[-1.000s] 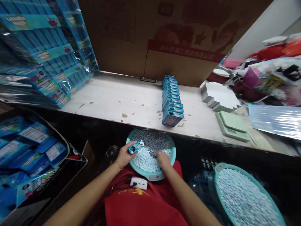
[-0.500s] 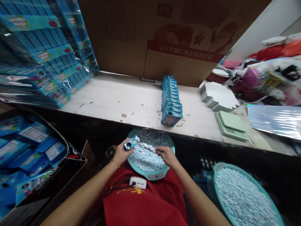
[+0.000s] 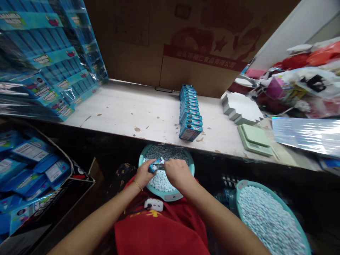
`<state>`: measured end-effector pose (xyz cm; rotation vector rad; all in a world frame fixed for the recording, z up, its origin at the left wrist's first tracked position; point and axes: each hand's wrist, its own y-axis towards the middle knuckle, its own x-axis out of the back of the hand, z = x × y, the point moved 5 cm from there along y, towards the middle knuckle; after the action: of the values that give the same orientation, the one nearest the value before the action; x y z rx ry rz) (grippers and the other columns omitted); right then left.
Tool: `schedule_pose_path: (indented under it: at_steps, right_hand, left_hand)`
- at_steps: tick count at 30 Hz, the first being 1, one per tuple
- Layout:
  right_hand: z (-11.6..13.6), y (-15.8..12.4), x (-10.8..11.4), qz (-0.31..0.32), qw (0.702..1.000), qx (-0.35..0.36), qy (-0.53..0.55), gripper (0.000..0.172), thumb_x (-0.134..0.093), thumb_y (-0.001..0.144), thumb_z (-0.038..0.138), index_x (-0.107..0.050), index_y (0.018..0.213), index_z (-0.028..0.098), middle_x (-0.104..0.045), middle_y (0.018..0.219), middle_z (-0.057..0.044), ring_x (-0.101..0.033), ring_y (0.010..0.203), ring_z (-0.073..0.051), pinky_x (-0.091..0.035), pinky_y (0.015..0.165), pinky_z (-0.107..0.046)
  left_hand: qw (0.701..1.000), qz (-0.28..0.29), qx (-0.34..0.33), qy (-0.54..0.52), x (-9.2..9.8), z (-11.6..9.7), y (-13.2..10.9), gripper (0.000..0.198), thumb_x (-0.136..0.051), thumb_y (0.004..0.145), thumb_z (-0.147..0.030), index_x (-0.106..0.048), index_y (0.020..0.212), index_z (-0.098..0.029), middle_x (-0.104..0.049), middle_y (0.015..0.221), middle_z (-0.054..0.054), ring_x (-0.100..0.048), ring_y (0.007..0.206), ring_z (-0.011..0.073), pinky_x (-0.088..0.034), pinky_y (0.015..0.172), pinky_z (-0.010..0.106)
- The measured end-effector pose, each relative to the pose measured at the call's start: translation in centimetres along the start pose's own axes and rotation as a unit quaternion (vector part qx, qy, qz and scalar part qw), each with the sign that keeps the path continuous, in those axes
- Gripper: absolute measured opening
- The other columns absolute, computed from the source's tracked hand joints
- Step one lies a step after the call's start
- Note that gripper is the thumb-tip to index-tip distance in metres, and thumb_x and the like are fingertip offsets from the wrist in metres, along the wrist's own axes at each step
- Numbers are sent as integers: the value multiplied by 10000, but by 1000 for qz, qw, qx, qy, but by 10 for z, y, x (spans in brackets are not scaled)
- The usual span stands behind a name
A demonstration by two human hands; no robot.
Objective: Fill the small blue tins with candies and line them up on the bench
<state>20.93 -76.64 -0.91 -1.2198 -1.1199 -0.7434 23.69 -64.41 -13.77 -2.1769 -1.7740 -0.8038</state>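
- Small blue box (image 3: 152, 167) gripped in left hand (image 3: 143, 174), held tilted over basin (image 3: 170, 197); white pieces (image 3: 162, 160) seen at its end nearest the right hand (image 3: 178, 172).
- Thin scoop (image 3: 160, 166), mostly hidden, held in right hand; tip lined up with that end, contact unclear.
- Loose pellets (image 3: 160, 181) spread below both hands.
- Judged best: box kept steady above the basin, scoop tipped gradually, so that spills are caught.

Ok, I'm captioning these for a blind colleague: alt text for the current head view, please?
A left hand holds a small blue box above a turquoise basin of pale pellets; the right hand holds a metal scoop close to it. Beyond, similar boxes stand in a row on a white table.
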Motion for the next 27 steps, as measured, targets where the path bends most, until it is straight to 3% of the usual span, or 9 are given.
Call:
schedule_pose_path:
  at_steps: [3,6,11,15,22,27]
  right_hand:
    - [-16,-10,4,-23,999,-10,28,318,-324,795,130,-617,903,190,-620,858,-96,-584,783,-179,-401,646,-254]
    - [-47,-21,-3,-28,997,-44,63,365,-343,787,141,-571,1033,287,-616,927,-32,-578,807,-145,-381,630,-221]
    - [-77,-30,-20,-65,992,-70,84,382,-335,816,199,-508,1120,353,-597,993,11,-560,850,-125,-360,622,-210]
    - [-72,-26,-26,-71,994,-69,46,398,-330,813,175,-496,1127,354,-596,953,2,-565,802,-130,-345,572,-216]
    - [-34,-18,-24,-54,998,-16,20,413,-322,819,158,-470,1168,320,-586,883,-36,-547,778,-136,-355,621,-222]
    - [-45,-23,-23,-89,995,-21,31,413,-336,820,177,-461,1179,339,-583,882,-20,-542,788,-130,-352,599,-214]
  left_hand:
    - [998,-4,10,-55,8,4,-2,413,-592,649,-200,-546,1058,-168,-592,1082,83,-541,1009,202,-406,911,353]
    - [989,10,31,-143,14,7,-6,433,-618,638,-231,-542,1057,-149,-608,1052,87,-568,962,204,-430,880,344]
    - [978,32,45,-202,8,3,-9,452,-653,603,-213,-549,1033,-122,-617,1026,96,-577,939,203,-435,867,329]
    - [977,45,35,-204,-1,-4,-4,452,-652,597,-198,-549,1031,-124,-618,1016,96,-580,926,200,-438,858,330]
    - [985,27,23,-170,1,-4,-3,429,-629,611,-195,-552,1028,-128,-619,1011,94,-571,935,201,-425,877,354]
    - [986,26,16,-163,4,3,-5,436,-614,624,-192,-547,1052,-142,-608,1050,98,-556,979,207,-407,903,362]
